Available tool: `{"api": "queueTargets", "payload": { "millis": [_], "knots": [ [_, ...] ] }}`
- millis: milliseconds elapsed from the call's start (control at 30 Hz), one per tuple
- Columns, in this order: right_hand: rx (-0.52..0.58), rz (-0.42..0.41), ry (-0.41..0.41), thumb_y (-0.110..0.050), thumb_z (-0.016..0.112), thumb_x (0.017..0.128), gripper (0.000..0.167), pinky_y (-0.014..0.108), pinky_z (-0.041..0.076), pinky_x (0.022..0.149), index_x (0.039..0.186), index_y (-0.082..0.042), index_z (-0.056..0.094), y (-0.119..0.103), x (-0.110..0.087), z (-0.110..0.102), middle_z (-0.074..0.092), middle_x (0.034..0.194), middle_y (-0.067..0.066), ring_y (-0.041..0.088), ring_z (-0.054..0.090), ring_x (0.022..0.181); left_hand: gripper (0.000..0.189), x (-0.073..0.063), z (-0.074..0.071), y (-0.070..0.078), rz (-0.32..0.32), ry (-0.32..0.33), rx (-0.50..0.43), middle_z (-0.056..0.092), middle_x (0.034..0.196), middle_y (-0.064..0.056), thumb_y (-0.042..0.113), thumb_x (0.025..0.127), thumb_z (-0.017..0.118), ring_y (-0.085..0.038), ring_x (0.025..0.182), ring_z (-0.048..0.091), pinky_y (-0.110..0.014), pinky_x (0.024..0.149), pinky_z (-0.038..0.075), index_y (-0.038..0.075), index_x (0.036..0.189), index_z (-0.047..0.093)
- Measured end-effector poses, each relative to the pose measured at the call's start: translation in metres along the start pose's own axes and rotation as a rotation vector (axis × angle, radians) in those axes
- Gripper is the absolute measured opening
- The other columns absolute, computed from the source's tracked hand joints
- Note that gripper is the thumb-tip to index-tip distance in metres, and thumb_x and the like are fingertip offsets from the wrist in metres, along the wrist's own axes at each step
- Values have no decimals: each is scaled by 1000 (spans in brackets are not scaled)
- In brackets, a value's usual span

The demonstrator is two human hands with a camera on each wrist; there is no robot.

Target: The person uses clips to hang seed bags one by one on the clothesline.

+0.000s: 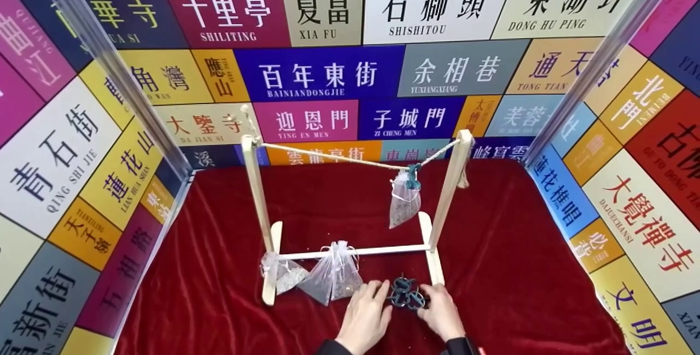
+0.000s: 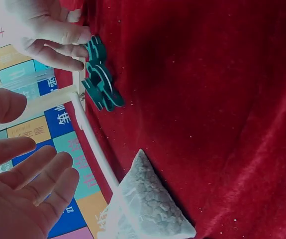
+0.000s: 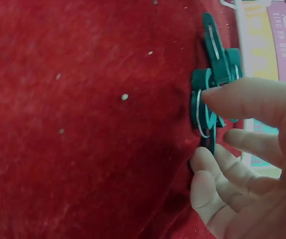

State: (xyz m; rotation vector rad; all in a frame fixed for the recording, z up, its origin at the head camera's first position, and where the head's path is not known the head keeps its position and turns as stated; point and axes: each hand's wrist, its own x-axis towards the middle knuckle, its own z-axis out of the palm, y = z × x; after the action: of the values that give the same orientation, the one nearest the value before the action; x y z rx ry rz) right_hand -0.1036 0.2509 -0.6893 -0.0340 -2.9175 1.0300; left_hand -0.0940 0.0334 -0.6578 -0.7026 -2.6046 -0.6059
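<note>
A small cluster of dark green plastic clips (image 1: 404, 294) lies on the red cloth between the two hands. At its right side the right hand (image 1: 441, 311) pinches the end of one clip, with the thumb (image 3: 232, 102) over the clips and the curled fingertips (image 3: 202, 162) at their lower end. The left hand (image 1: 365, 314) is at the cluster's left side, its fingers (image 2: 43, 172) loosely extended with nothing in them. Left of that hand, sheer white drawstring bags (image 1: 334, 273) with pale granules rest against a wooden frame (image 1: 355, 251).
A cord (image 1: 339, 155) is strung between the frame's two posts and sags. From its right part hangs another filled sheer bag (image 1: 406, 202), held by a green clip (image 1: 414, 174). Colourful printed panels (image 1: 322, 73) enclose the red cloth (image 1: 508, 267) at the back and sides.
</note>
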Motion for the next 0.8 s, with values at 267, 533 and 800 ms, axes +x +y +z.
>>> {"api": "queueTargets", "payload": {
  "millis": [267, 533, 800],
  "knots": [
    [-76, -19, 43, 7, 81, 68, 24, 48, 54, 69, 86, -5, 70, 2, -3, 2, 60, 84, 6, 28, 63, 76, 52, -2, 0, -5, -9, 0, 8, 65, 119, -7, 22, 88, 76, -24, 105, 63, -37, 87, 54, 3, 135, 65],
    [-87, -30, 62, 4, 80, 69, 20, 40, 50, 62, 72, -12, 68, 1, -2, -5, 61, 76, -1, 20, 61, 70, 50, -1, 0, -10, -20, 16, -7, 65, 118, -7, 20, 87, 77, -24, 106, 63, -37, 88, 55, 2, 133, 66],
    [-8, -115, 120, 3, 82, 72, 23, 31, 51, 64, 74, -16, 70, -30, 6, -33, 62, 76, -7, 12, 61, 69, 41, 6, -12, -10, -126, 36, -217, 67, 110, -7, 17, 91, 74, -21, 98, 66, -35, 85, 57, 0, 128, 69]
  ]
}}
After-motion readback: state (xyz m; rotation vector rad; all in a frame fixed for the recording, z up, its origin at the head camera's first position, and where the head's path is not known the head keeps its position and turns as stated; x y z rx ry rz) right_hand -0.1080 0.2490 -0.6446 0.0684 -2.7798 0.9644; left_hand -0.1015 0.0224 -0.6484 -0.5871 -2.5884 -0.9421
